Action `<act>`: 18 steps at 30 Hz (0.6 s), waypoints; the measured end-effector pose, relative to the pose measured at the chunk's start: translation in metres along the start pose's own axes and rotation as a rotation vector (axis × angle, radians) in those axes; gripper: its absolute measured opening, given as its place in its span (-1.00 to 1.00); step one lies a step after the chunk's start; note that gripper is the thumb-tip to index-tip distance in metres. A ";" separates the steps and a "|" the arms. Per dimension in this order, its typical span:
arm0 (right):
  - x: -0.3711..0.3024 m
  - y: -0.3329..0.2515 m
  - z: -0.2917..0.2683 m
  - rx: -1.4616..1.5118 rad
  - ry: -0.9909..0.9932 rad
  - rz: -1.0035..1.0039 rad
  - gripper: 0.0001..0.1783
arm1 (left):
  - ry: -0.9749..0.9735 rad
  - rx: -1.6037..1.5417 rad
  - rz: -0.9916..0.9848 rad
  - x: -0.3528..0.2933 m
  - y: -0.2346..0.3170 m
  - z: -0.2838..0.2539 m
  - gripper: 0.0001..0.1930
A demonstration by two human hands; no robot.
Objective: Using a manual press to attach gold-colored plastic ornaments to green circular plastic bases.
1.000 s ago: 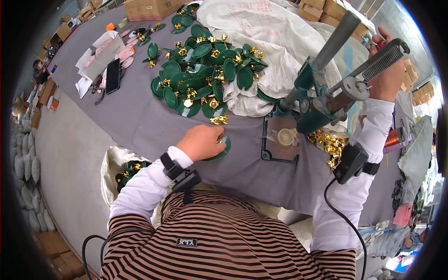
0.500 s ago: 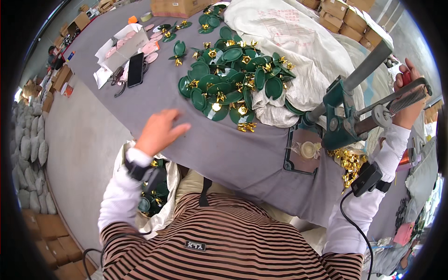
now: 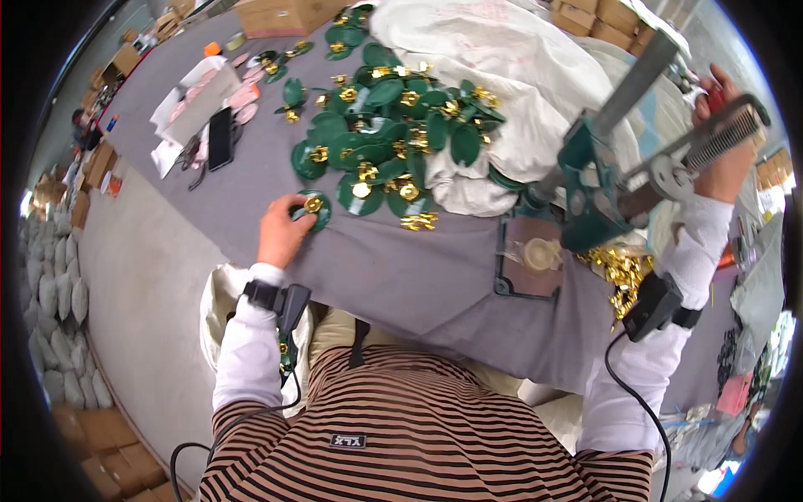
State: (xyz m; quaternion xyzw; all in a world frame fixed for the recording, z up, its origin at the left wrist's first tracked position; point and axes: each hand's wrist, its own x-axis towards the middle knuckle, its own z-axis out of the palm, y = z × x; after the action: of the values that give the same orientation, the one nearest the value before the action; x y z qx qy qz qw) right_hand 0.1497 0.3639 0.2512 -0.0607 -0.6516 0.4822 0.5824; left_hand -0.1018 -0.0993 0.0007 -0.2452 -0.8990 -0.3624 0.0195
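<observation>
My left hand (image 3: 283, 230) pinches a round green disc (image 3: 323, 219) with a gold crown-shaped fitting, close to the near edge of the pile. Several more such green discs with gold fittings (image 3: 385, 134) lie heaped past it. My right hand (image 3: 721, 151) is wrapped round the red-tipped lever (image 3: 715, 100) of a green hand press (image 3: 592, 192). On the press's base plate (image 3: 527, 283) sits a round, pale, translucent piece (image 3: 540, 253). Loose gold fittings (image 3: 621, 280) are piled beside the base.
A white woven sack (image 3: 477, 42) lies behind the discs. At the left are a black phone (image 3: 220, 139) and a white box (image 3: 196, 107) of pink pieces. A cardboard box (image 3: 280, 17) stands at the far edge. An open sack (image 3: 219, 322) hangs below the table's near edge.
My left hand has closed and now has a green disc in it, at the pile's near left. The view has shifted slightly. My right hand stays on the lever.
</observation>
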 end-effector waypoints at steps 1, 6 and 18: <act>-0.002 0.004 -0.001 -0.242 -0.038 -0.067 -0.65 | 0.062 -0.017 0.009 -0.007 0.001 -0.002 -0.72; -0.010 -0.006 -0.002 -0.528 -0.063 -0.245 -0.74 | -0.249 -0.715 -0.084 -0.045 0.107 0.042 -0.86; -0.015 -0.014 0.020 0.141 0.015 0.076 -0.75 | -0.331 -0.489 0.358 -0.072 0.230 0.169 -0.66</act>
State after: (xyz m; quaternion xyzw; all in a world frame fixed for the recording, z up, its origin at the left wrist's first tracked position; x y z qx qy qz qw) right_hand 0.1448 0.3361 0.2531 -0.0477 -0.6089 0.5484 0.5712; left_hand 0.0900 0.1233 0.0084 -0.4517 -0.7194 -0.5132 -0.1226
